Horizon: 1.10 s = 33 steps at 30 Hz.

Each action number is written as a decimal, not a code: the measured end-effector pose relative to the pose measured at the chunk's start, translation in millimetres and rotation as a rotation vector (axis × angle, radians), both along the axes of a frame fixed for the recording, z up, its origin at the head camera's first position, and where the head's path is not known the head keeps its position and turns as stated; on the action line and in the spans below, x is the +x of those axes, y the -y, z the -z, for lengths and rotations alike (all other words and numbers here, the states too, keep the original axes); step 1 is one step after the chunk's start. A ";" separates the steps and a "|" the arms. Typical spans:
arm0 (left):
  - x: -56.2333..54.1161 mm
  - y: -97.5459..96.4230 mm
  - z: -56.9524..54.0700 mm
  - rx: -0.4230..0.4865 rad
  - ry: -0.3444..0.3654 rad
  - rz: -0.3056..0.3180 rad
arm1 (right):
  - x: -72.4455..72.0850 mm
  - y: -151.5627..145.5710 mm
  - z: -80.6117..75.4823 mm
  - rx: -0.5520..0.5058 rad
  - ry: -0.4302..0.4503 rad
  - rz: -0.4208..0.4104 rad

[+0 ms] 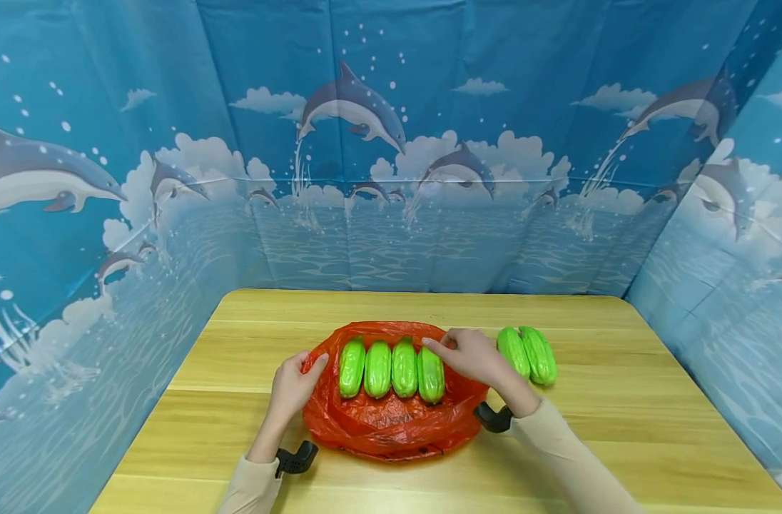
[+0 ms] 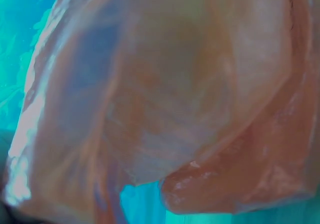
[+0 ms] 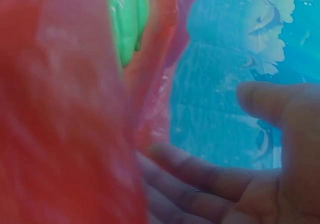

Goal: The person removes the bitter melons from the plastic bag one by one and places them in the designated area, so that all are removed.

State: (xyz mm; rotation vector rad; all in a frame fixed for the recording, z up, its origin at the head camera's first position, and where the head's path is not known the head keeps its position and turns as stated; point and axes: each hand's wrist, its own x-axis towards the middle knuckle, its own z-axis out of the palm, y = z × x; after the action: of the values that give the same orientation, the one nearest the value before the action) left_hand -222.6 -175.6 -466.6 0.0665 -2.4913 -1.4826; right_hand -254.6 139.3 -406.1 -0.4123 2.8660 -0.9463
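A red plastic bag (image 1: 391,435) lies spread open on the wooden table, its loose sides rising around several shiny green ridged gourd-like vegetables (image 1: 378,368) lined up in a row. At the bag's left rim, my left hand (image 1: 291,385) grips the plastic between thumb and fingers; red film (image 2: 165,94) covers most of the left wrist view. My right hand (image 1: 473,357) reaches over the right rim beside the rightmost green vegetable (image 1: 432,377). Seen from the right wrist, its thumb stands well apart and its fingers (image 3: 215,181) extend along the bag wall.
Two more of the green vegetables (image 1: 537,357) lie side by side on the table (image 1: 622,421), right of the bag and just behind the right forearm. A blue dolphin-print curtain (image 1: 429,235) hangs along the table's back and sides. Black camera mounts (image 1: 296,457) sit at both wrists.
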 end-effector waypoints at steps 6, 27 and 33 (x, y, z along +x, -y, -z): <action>0.7 -1.3 0.3 0.016 0.009 0.007 | -3.4 6.0 8.7 0.054 0.055 -0.035; 1.1 -3.0 0.1 0.018 0.027 0.002 | -16.3 10.5 29.5 0.148 0.048 0.032; 1.1 -3.6 -0.1 0.014 0.028 0.000 | -20.6 13.4 36.7 0.177 0.068 0.065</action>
State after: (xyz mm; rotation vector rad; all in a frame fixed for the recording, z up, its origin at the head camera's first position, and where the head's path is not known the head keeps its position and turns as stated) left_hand -221.5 -172.0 -466.5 0.0906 -2.5027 -1.5100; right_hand -275.2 125.9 -442.7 -0.2669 2.8851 -0.6934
